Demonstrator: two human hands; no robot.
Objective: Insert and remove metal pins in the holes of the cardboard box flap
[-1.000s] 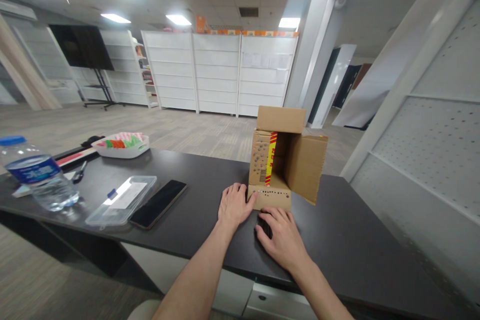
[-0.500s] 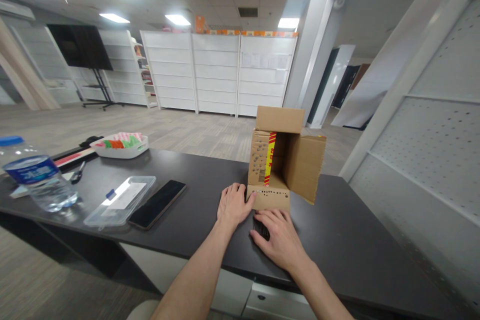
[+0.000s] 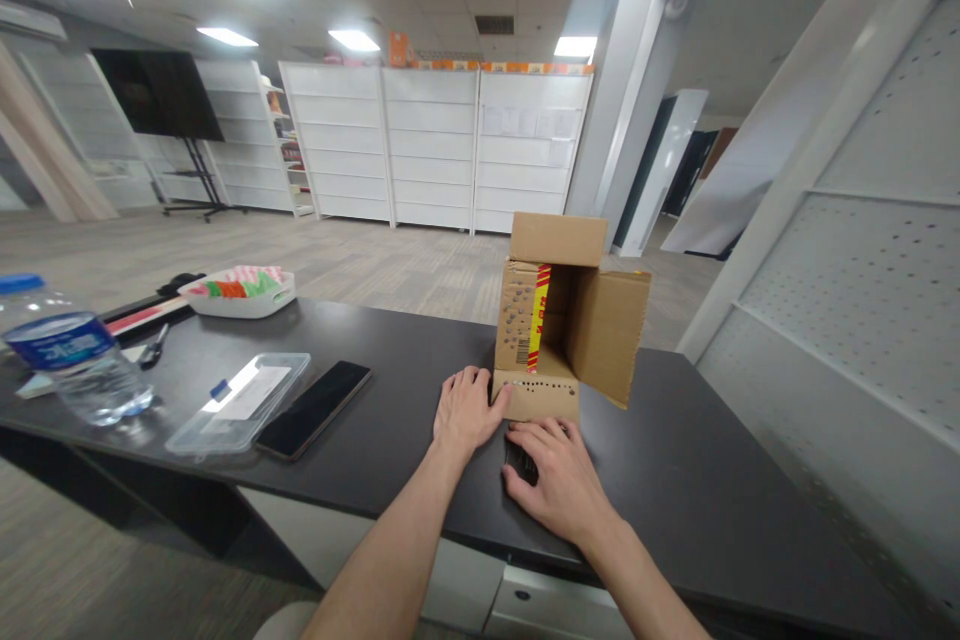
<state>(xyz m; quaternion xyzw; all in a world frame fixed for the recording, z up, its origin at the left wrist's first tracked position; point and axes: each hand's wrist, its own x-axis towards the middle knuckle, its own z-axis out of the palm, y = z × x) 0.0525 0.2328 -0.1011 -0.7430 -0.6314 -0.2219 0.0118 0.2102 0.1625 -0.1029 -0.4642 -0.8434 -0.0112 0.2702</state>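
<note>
A brown cardboard box [image 3: 517,320] stands on the dark table with its open side and spread flaps towards me. Yellow and red tape [image 3: 538,318] runs down its left panel. My left hand [image 3: 465,407] rests flat on the table at the box's front left corner, fingers apart, thumb touching the lower flap [image 3: 544,397], which has a row of small dark holes. Just in front of that flap, my right hand [image 3: 559,475] lies palm down with fingers stretched and thumb apart. Between its thumb and forefinger shows a small black object [image 3: 520,460], mostly covered by the hand; its kind is unclear.
Left of my hands lie a black phone [image 3: 315,410] and a clear plastic case [image 3: 240,405]. Farther left are a water bottle [image 3: 71,350], a pen-like item [image 3: 154,347] and a white basket [image 3: 240,300] with colourful contents. A perforated white panel [image 3: 862,300] rises on the right.
</note>
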